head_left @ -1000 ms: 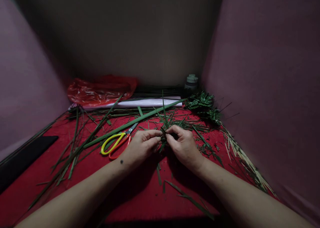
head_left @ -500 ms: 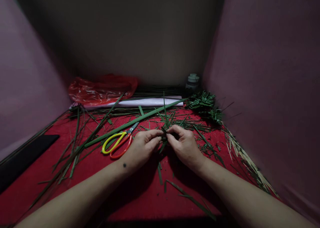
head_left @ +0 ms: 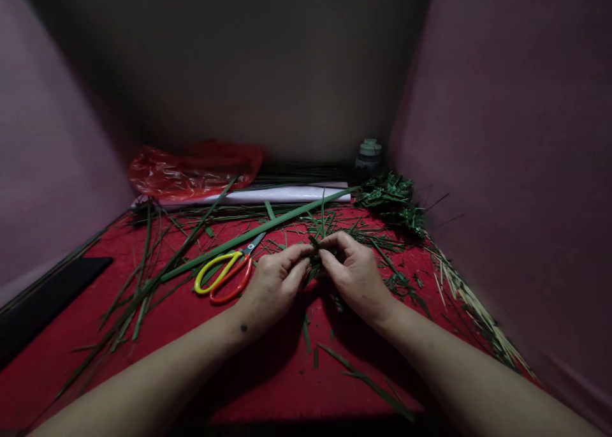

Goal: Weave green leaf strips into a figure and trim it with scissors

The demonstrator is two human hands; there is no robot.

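Observation:
My left hand (head_left: 277, 282) and my right hand (head_left: 354, 274) meet near the middle of the red table, thumbs and forefingers pinched on a small dark green leaf piece (head_left: 314, 266). Narrow green blades stick up and down from between the fingertips; the fingers hide much of its shape. Left of my left hand lie scissors (head_left: 224, 276) with one yellow and one red handle, blades pointing to the back right. A long green leaf strip (head_left: 248, 236) runs diagonally behind them. Cut green scraps (head_left: 382, 392) are scattered around both hands.
Along the back lie a red plastic bag (head_left: 191, 172), a white roll (head_left: 287, 195) and a lidded bottle (head_left: 368, 155). Green leafy bundles (head_left: 392, 201) sit at the back right, pale thin sticks (head_left: 478, 309) along the right edge. A black flat object (head_left: 57, 296) is at left.
Both hands have turned slightly with the leaf piece between them. Its upright blade has shifted a little to the right, and more of its lower part shows beneath my right hand.

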